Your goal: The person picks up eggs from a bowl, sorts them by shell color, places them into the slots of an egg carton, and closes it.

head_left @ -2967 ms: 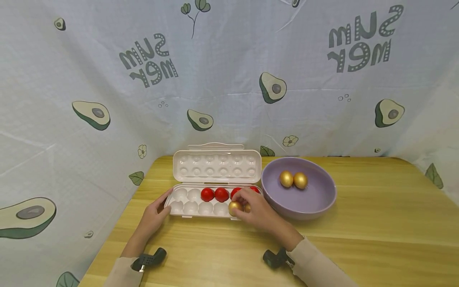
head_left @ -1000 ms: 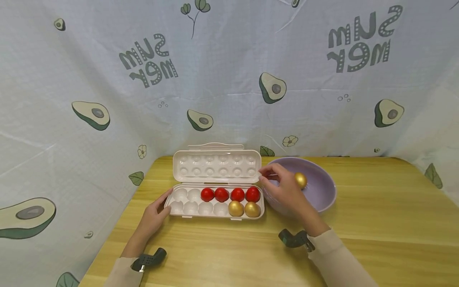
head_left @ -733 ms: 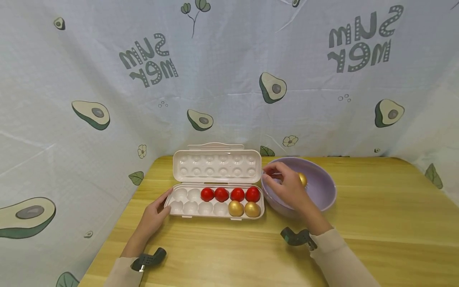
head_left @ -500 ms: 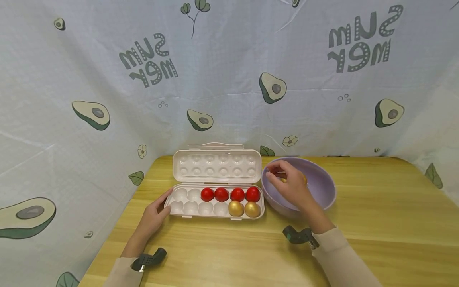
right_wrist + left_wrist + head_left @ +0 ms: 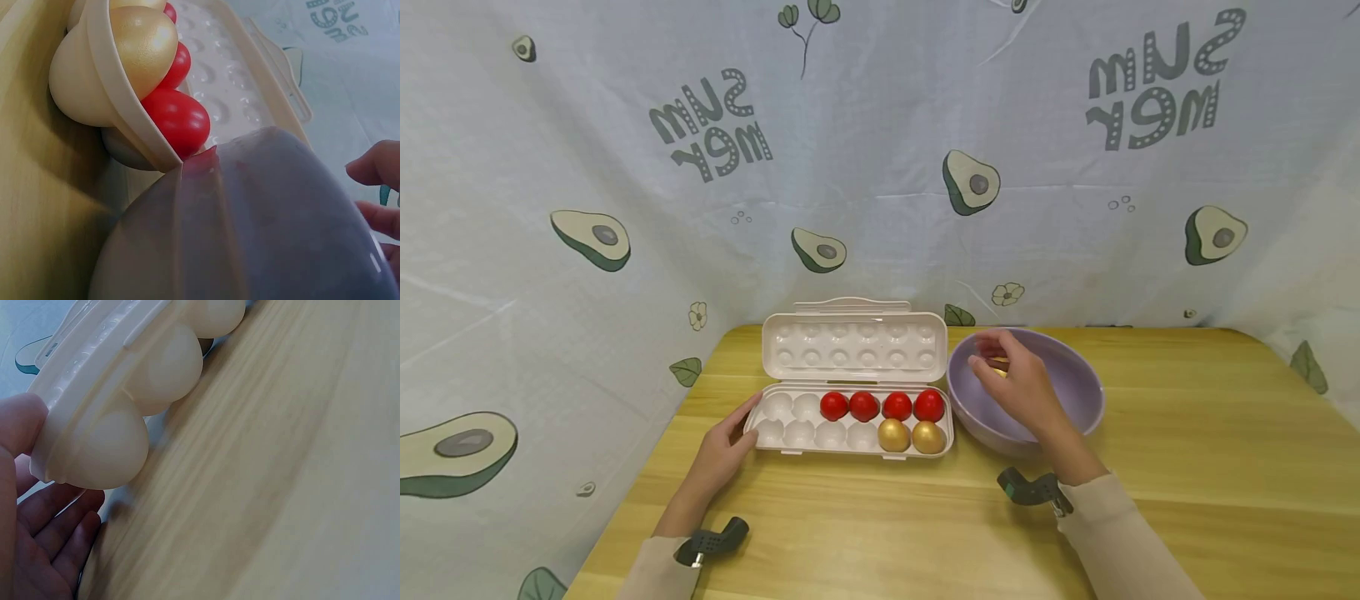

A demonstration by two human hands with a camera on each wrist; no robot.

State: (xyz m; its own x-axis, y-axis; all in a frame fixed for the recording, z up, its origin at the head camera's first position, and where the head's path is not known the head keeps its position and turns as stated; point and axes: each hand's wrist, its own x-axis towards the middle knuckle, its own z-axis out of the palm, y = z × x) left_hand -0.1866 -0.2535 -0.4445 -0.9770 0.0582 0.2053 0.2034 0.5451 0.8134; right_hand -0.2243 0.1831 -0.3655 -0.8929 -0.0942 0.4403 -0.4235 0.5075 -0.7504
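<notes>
An open white egg carton (image 5: 855,315) holds several red eggs (image 5: 864,407) in its back row, towards the right. Two gold eggs (image 5: 893,436) sit in the right end of its front row. My left hand (image 5: 718,454) grips the carton's left end, its thumb (image 5: 22,422) on the rim in the left wrist view. Over the purple bowl (image 5: 1078,367) hangs my right hand (image 5: 1027,390), fingers apart and loosely bent, with nothing seen in its grasp. Part of a gold egg (image 5: 999,374) shows in the bowl beneath it; the hand hides the rest.
The carton and bowl stand close side by side on a wooden table (image 5: 1195,442). A pale curtain (image 5: 880,167) printed with avocados hangs behind the table and along its left side. Dark wrist cameras (image 5: 711,540) are strapped to both wrists.
Three seconds ago my right hand was at a gold egg in the carton's front row. That egg now sits there released, and the hand has moved right over the bowl. The left hand stays put.
</notes>
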